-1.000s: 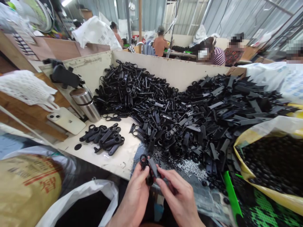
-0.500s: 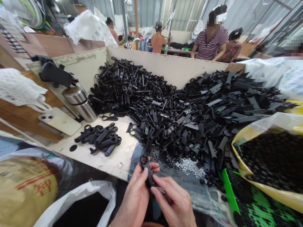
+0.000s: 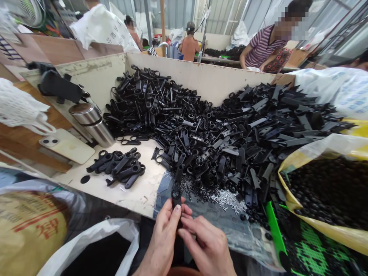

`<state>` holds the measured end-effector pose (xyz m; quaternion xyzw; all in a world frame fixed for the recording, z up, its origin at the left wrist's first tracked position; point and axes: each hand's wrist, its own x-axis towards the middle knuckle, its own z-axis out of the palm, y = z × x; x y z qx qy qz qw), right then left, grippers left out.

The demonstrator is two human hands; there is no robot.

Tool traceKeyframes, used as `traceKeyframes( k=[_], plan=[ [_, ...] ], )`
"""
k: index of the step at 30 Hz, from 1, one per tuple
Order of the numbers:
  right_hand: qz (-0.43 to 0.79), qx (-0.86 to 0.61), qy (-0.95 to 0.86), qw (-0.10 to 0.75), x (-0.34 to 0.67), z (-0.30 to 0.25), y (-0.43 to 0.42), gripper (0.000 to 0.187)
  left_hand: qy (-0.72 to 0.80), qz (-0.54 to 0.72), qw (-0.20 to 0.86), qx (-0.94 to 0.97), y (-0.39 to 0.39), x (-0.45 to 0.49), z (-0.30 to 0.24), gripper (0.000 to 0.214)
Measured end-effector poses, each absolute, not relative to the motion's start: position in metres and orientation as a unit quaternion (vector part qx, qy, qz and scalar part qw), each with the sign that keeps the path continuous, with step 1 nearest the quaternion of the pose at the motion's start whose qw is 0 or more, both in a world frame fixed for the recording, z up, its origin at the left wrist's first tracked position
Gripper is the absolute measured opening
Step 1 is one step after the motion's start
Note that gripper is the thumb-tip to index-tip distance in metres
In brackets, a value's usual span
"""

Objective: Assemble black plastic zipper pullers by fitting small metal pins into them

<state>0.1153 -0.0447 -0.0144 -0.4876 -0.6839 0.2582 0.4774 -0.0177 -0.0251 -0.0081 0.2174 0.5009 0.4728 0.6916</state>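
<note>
The left hand grips a matte-black plastic looped strap, the right hand beside it, grip unclear.

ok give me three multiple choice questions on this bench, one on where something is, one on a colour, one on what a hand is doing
1. Where is the steel flask?
a. on the phone
b. by the bin's left wall
c. on the floor

2. What colour is the plastic strip at lower right?
a. green
b. red
c. white

3. What is the left hand doing?
a. resting flat on the bench
b. gripping the flask
c. holding a black part upright

Answers:
1. b, the flask sits right beside that wall.
2. a, the strip shows bright green.
3. c, the part stands up above the thumb.
</note>
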Motion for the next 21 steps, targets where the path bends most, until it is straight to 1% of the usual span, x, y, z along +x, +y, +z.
traceKeyframes(
  k=[2,4,6,8,10,12,16,18,21],
  plan=[
    [0.330,-0.541,-0.617,0.467,0.121,-0.007,-0.037,0.019,0.498,0.432,0.699,0.278,-0.024,-0.025,-0.006,0.047],
    [0.422,-0.571,-0.540,0.452,0.125,-0.002,-0.027,0.028,0.483,0.380,0.707,0.350,-0.025,-0.031,0.000,0.049],
    [0.550,-0.526,-0.486,0.429,0.128,0.002,-0.020,0.038,0.499,0.362,0.683,0.391,-0.030,-0.036,0.007,0.048],
    [0.667,-0.444,-0.447,0.397,0.129,0.004,-0.018,0.039,0.539,0.380,0.645,0.387,-0.039,-0.039,0.013,0.044],
    [0.725,-0.393,-0.423,0.375,0.129,0.007,-0.020,0.038,0.562,0.406,0.618,0.371,-0.051,-0.040,0.016,0.044],
    [0.711,-0.404,-0.434,0.378,0.129,0.010,-0.024,0.036,0.556,0.427,0.611,0.368,-0.061,-0.040,0.014,0.046],
    [0.623,-0.463,-0.489,0.397,0.126,0.010,-0.025,0.032,0.564,0.452,0.602,0.340,-0.066,-0.040,0.004,0.052],
    [0.607,-0.468,-0.497,0.407,0.124,0.006,-0.024,0.030,0.560,0.419,0.619,0.357,-0.058,-0.042,0.003,0.052],
    [0.574,-0.469,-0.507,0.440,0.121,0.001,-0.021,0.026,0.514,0.355,0.635,0.454,-0.040,-0.048,0.011,0.042]
  ],
)
